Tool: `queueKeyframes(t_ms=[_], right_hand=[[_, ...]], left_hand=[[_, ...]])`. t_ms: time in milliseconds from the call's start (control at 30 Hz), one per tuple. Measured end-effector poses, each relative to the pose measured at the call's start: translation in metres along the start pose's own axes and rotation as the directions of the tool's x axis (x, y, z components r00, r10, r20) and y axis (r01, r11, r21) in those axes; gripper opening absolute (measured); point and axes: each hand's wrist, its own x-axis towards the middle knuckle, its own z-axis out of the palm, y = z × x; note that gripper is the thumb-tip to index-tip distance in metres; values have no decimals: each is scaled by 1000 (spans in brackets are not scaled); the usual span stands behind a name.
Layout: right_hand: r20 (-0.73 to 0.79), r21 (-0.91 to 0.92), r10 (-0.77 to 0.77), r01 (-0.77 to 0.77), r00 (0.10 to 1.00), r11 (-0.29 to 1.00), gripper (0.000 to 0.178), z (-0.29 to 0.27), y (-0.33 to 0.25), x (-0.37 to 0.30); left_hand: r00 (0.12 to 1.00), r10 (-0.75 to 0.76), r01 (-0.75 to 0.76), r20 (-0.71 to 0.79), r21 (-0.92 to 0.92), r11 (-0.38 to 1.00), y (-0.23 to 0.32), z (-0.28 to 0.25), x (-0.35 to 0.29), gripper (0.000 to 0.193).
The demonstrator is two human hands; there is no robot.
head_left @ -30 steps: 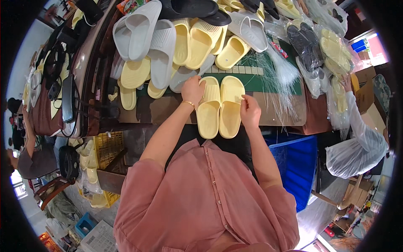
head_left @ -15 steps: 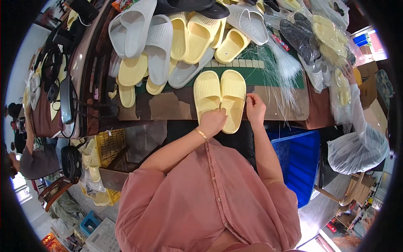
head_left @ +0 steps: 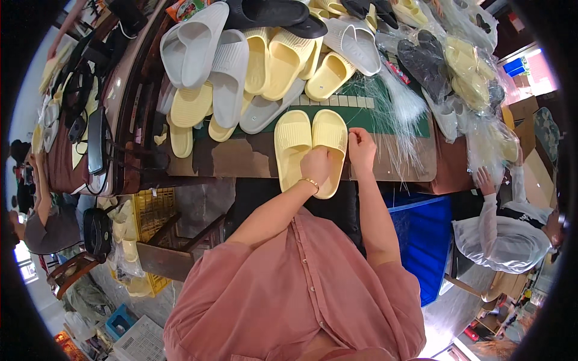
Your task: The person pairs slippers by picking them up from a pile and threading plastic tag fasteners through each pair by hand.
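Note:
A pair of pale yellow slide slippers lies side by side at the table's near edge, toes away from me. My left hand (head_left: 316, 164) reaches into the right slipper (head_left: 330, 128), its curled fingers partly hidden beneath the ribbed strap. The left slipper (head_left: 291, 132) rests against its mate, under my left wrist. Close to the right slipper's outer side, my right hand (head_left: 362, 151) is closed with thumb and fingers together. What either hand pinches is hidden or too fine to see. Beyond it lies a bundle of thin clear plastic strands (head_left: 402, 114).
Grey, yellow and black slippers (head_left: 226, 66) pile up at the back. Plastic-bagged slippers (head_left: 469, 66) lie at the right. Below the table stand a blue bin (head_left: 421, 240) and a yellow crate (head_left: 150, 219). Other people (head_left: 51, 225) work at both sides.
My left hand has moved from between the slippers into the right slipper, under its strap. My right hand stays beside that slipper. The person at the right has leaned into view.

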Motion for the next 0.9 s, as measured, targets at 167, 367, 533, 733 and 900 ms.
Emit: queueKeyframes(t_ms=[167,367,533,733,900], right_hand=[[56,-107,8,-2,998,994,17,12,18,24],[121,-112,-88,102,989,989,19,16,12,36],[221,-39,-237,251,946,967,22,20,14,43],[249,-166,-65,109,966,980,17,22,15,36],[248,-347,115,-23,962,937,27,33,-12,49]], left_hand=[[921,-335,383,197,-311,870,3,6,13,22],[782,-529,598,329,-635,489,13,18,19,19],[750,-563,606,348,-703,372,21,20,21,15],[666,-611,656,427,-725,209,18,20,23,14],[654,-609,669,449,-719,189,13,19,23,19]])
